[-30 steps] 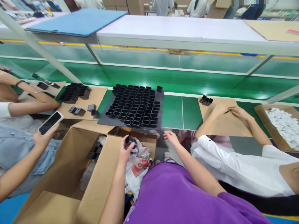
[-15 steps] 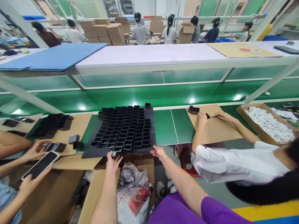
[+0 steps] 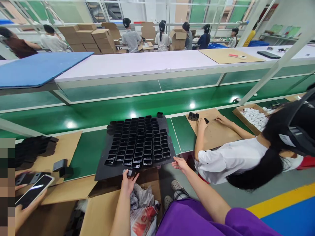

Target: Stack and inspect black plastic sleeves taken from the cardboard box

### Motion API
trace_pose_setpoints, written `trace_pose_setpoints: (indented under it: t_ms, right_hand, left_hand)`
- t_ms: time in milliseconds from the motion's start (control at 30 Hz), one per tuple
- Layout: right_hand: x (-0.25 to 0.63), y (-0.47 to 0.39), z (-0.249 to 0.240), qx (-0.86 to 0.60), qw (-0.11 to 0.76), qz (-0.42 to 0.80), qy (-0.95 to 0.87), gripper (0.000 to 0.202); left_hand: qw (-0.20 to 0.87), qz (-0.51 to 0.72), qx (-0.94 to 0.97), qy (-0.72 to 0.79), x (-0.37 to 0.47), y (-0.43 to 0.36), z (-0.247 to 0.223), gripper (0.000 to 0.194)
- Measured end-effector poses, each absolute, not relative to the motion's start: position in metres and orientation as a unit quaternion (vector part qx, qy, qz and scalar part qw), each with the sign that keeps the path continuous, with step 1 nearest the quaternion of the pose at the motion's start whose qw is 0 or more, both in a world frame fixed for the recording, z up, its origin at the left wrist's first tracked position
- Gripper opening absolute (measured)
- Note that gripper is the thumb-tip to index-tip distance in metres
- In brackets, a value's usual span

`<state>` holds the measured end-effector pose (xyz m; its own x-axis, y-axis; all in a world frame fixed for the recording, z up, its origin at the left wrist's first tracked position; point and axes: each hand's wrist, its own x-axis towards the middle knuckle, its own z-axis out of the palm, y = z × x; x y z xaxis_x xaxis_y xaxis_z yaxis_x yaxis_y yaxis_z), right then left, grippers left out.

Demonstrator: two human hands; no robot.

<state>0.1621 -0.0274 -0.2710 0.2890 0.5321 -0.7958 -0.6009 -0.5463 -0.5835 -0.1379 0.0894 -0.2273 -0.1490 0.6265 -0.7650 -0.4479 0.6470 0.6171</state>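
— Looking at your left hand (image 3: 128,181): what is it doing?

— Your left hand is at the near edge of the black sheet (image 3: 103,168), with its fingers closed on a small black box (image 3: 129,172) that it holds just in front of the nearest row of boxes.

— And your right hand (image 3: 180,163)?

— It lies at the sheet's near right corner, fingers spread and relaxed, gripping nothing. I cannot tell whether the fingertips touch the sheet or stop just short of it.

— Where is the rest of the work?

— The sheet sits on the green table (image 3: 86,152), its near edge overhanging toward you, and it carries a dense grid of open black boxes (image 3: 140,144) standing in rows. One more black box (image 3: 159,114) stands alone at the far right corner of the grid.

— What lies below your hands?

— An open cardboard carton (image 3: 103,209) with crumpled plastic bags (image 3: 142,206) inside it.

— Who is beside you?

— On your right, a person in a white shirt (image 3: 228,159) leans over a cardboard sheet (image 3: 216,131). On your left, another person's hand holds a phone (image 3: 34,195).
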Motion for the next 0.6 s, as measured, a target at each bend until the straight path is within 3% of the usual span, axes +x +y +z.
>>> trace_pose_setpoints:
  t_ms: [600]
  right_hand:
    - [0.195, -0.069, -0.282, -0.646, 0.605, 0.434, 0.171, 0.026]
  left_hand:
    - [0.718, 0.344, 0.108, 0.595, -0.053, 0.055, -0.236, 0.021]
